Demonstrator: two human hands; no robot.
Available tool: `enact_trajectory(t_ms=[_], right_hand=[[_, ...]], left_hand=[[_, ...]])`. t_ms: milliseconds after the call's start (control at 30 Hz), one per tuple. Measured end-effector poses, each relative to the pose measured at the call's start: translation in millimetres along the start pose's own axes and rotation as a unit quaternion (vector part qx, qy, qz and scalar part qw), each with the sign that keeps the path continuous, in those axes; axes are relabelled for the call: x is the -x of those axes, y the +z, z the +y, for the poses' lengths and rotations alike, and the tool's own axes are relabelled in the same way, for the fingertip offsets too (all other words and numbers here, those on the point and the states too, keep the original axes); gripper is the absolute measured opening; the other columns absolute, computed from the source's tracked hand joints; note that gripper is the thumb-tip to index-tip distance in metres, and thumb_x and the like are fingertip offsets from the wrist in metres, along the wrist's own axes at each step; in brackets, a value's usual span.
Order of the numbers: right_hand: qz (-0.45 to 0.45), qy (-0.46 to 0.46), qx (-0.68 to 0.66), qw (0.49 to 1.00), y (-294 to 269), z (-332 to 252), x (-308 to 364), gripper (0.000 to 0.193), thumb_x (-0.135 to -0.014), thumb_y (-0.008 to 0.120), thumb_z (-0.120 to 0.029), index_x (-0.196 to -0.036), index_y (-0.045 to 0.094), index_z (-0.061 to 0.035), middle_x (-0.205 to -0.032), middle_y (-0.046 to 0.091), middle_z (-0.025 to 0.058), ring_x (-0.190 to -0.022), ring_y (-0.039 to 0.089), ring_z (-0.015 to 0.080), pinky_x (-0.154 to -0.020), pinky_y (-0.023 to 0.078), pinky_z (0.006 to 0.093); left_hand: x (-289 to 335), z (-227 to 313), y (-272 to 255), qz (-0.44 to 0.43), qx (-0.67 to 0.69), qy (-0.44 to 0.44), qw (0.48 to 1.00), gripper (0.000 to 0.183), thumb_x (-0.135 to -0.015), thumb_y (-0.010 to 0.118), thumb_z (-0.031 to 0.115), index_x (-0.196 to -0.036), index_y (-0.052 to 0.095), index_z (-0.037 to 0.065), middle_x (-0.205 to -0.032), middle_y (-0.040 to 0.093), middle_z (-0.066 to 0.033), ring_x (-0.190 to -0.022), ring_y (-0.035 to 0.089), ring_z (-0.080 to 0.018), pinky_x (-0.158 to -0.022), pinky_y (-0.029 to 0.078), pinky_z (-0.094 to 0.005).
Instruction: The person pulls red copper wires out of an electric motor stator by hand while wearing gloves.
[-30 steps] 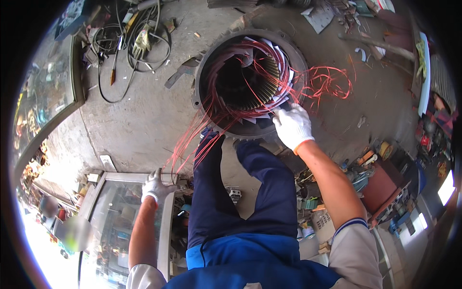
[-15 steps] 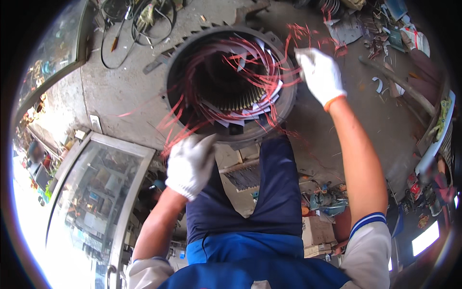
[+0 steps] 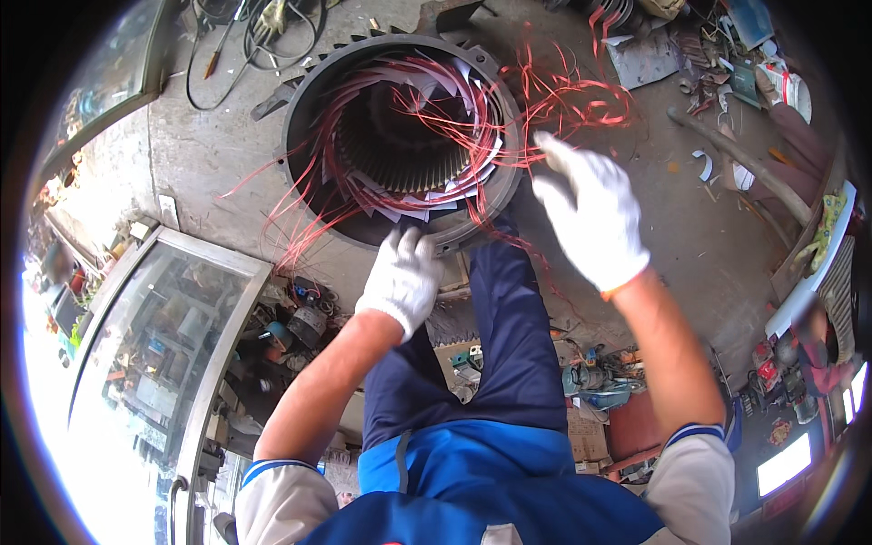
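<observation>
A round motor stator in a grey metal housing point(image 3: 509, 168) sits on the floor before my legs, its bore facing up. Red winding wires point(image 3: 445, 123) and white insulating paper strips point(image 3: 472, 193) ring the inside. Loose wire ends point(image 3: 572, 95) fan out over the right rim, and another bunch point(image 3: 313, 232) hangs over the lower left. My left hand point(image 3: 400, 277), in a white glove, is at the near rim, its fingers loosely bent and slightly apart. Beside the right-hand wires, my gloved right hand point(image 3: 590, 209) is open, thumb away from the fingers, with nothing visible in it.
A glass-paned metal door point(image 3: 173, 336) stands at the left. Black cable point(image 3: 282, 54) and a glove point(image 3: 271, 20) lie at the far left. A long bar point(image 3: 745, 168) and scrap lie at the right. Tools and machine parts point(image 3: 599, 381) are behind my legs.
My right hand has let go of the red wires, which now spread over the right side. My left hand has moved from the lower-left wires to the near rim. The view has shifted slightly.
</observation>
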State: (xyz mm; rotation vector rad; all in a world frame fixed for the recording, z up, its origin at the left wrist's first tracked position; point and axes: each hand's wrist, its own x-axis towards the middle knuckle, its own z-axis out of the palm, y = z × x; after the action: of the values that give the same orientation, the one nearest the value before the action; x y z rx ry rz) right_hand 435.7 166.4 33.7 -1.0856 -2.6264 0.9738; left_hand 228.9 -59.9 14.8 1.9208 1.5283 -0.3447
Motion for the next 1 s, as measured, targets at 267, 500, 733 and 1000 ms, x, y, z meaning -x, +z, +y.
enact_trajectory(t_ms=[267,500,733,1000], right_hand=[[-0.211,0.348,-0.253,0.877,76.8,-125.9,73.1,0.056,-0.101,0.073,-0.033,-0.146,0.062,-0.003,-0.125,0.078,0.0194,-0.117,0.074,0.0344,-0.099,0.058,0.0453],[-0.35,0.315,0.006,0.882,204.0,-91.4,-49.4,0.055,-0.107,0.055,-0.041,-0.151,0.06,-0.0073,-0.138,0.071,0.0261,-0.129,0.067,0.0444,-0.11,0.053,0.0547],[-0.468,0.262,0.155,0.829,281.0,-48.1,-77.3,0.055,-0.105,0.053,-0.049,-0.133,0.076,-0.008,-0.142,0.071,0.0196,-0.133,0.067,0.0422,-0.109,0.054,0.0487],[-0.523,0.246,0.228,0.784,241.0,-93.6,-57.6,0.049,-0.097,0.058,-0.031,-0.136,0.075,-0.0064,-0.147,0.063,0.0318,-0.135,0.065,0.0451,-0.11,0.055,0.0508]], left_hand=[[93.4,76.1,-1.7,0.093,0.251,0.085,0.96,0.016,-0.081,0.068,0.021,-0.084,0.075,0.007,-0.114,0.07,-0.0198,-0.122,0.063,-0.0413,-0.104,0.052,-0.053],[102.2,73.1,-5.8,0.2,0.283,0.14,0.927,0.018,-0.072,0.071,0.021,-0.08,0.073,0.005,-0.116,0.07,-0.0215,-0.116,0.064,-0.0392,-0.097,0.056,-0.0537],[111.3,65.2,0.1,0.278,0.319,0.079,0.902,0.024,-0.079,0.069,0.018,-0.097,0.076,0.003,-0.126,0.069,-0.0212,-0.12,0.064,-0.0397,-0.104,0.054,-0.0549],[140.2,21.6,20.6,0.318,0.334,0.004,0.887,0.039,-0.08,0.065,0.018,-0.115,0.069,0.003,-0.123,0.065,-0.0167,-0.125,0.063,-0.0367,-0.108,0.052,-0.051]])
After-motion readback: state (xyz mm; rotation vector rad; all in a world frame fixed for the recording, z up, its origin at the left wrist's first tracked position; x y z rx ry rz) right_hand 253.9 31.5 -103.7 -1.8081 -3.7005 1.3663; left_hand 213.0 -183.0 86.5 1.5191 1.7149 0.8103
